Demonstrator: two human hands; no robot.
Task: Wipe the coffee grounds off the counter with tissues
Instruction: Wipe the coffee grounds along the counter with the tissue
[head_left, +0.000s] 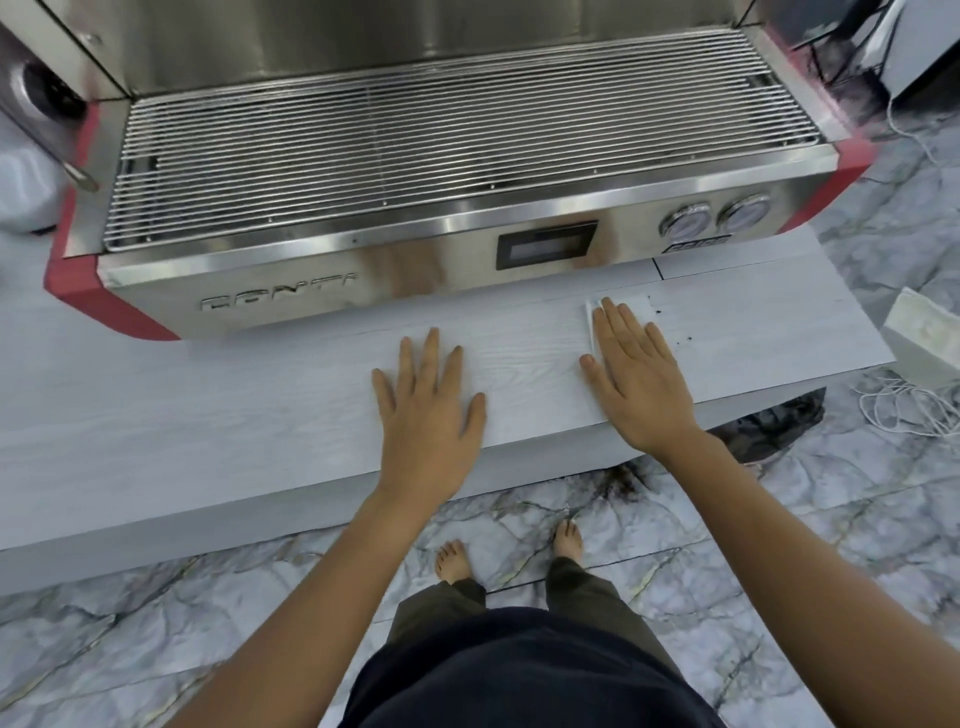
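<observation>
Because only the head view is given, everything is read from it; the tissue (623, 306) lies flat on the counter (260, 415) just in front of the machine (415, 182), pinned under the straight, spread fingers of the right hand (636, 379), which grips nothing and merely presses; only a white corner and edge are seen at 12 o'clock of the fingertips. The left hand (428, 410) is laid flat and empty on the counter at 9 o'clock of the right, well apart. A tissue is judged light, soft and easily torn or bunched; it is best driven by flat pressure from above rather than pinched. A few dark grounds (683, 340) are scattered just beside the tissue at 3 o'clock, so some wiping is judged left to do. The counter is pale, wood-grained and apparently smooth; sliding should be easy. A white box (922, 338) sits at 3 o'clock beyond the counter's end; cables (904, 405) and a dark patch (623, 480) are seen on the marbled floor (156, 623).
</observation>
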